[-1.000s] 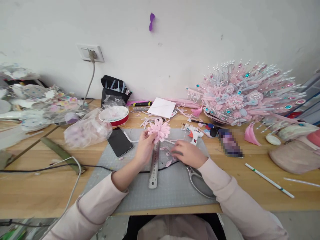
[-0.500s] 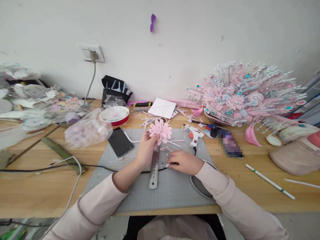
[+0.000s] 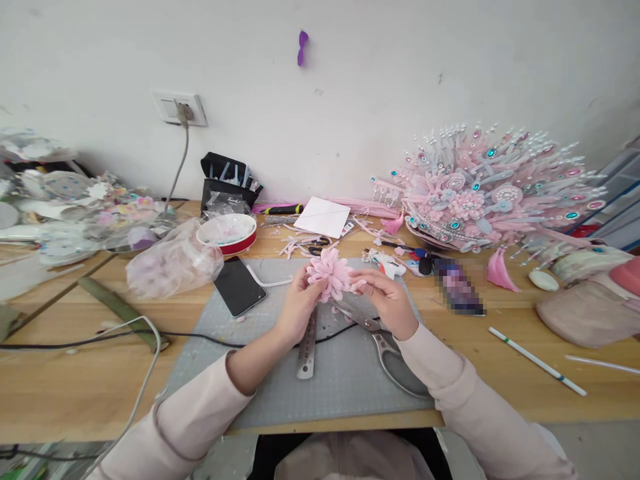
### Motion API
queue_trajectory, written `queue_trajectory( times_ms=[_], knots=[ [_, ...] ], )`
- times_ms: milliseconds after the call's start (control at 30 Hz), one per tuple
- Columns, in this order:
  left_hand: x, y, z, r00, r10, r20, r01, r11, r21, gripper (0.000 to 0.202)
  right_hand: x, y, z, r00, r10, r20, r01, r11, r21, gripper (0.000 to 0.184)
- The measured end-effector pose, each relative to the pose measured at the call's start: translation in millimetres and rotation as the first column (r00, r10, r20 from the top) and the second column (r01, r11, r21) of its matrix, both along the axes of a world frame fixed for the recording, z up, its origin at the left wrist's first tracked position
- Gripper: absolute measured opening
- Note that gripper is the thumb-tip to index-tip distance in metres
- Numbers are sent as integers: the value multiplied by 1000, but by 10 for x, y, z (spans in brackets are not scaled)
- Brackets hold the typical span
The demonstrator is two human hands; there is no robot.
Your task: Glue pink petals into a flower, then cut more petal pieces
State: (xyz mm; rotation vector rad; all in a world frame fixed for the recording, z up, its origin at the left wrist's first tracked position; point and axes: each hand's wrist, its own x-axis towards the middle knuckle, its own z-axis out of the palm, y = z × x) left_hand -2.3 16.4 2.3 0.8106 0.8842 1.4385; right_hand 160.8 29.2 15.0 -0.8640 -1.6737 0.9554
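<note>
My left hand (image 3: 299, 305) holds a pink many-petalled flower (image 3: 332, 273) from below, above the grey cutting mat (image 3: 280, 380). My right hand (image 3: 387, 298) has come up to the flower's right side, its fingertips pinched on a small pink petal piece against the flower. Large scissors (image 3: 380, 337) lie on the mat just under my right wrist. A steel ruler (image 3: 308, 347) lies on the mat below my left hand.
A black phone (image 3: 238, 285), a red-rimmed bowl (image 3: 227, 232), a plastic bag (image 3: 173, 261) and a white glue gun (image 3: 390, 267) lie round the mat. A large pink beaded headdress (image 3: 480, 193) stands at the back right. A black cable (image 3: 125, 333) crosses the table's left side.
My right hand rose from the mat, where it picked up a petal piece, to the flower's right side. The scissors are now uncovered. The flower shifted slightly right.
</note>
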Motion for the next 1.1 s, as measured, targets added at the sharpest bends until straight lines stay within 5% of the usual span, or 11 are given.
queue_trajectory(
  times_ms=[100, 400, 667, 1100],
  knots=[
    [20, -22, -18, 1000, -26, -1, 26, 1000, -15, 38, -2, -2, 30, 990, -141, 15, 140, 989, 46, 17],
    [49, -58, -30, 997, -63, -44, 61, 997, -40, 29, -67, -24, 32, 964, -262, -51, 242, 938, -250, 21],
    [66, -80, -29, 997, -73, -9, 72, 996, -43, 27, -22, 20, -55, 948, -275, 163, 241, 950, 199, 14],
    [78, -101, -49, 990, -105, -93, 101, 994, -41, 26, -18, -14, 2, 895, -305, 324, 217, 935, 280, 16]
  ],
)
